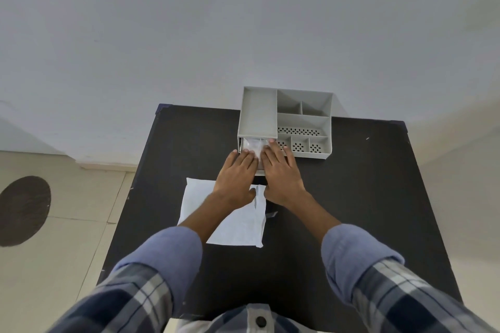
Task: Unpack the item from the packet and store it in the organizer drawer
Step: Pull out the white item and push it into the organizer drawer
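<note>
A grey organizer stands at the far edge of the black table. Its drawer at the lower left is pulled out towards me. Inside the drawer lies a white, clear-wrapped item. My left hand and my right hand lie flat, palms down, side by side over the drawer, fingertips on the item. The fingers are stretched out, not curled around anything. Most of the drawer is hidden under the hands. A white packet lies flat on the table under my forearms.
The organizer's top has several open compartments, some with perforated floors. A small clear scrap lies just right of the packet. A wall rises directly behind the table. Tiled floor with a dark round mat is to the left.
</note>
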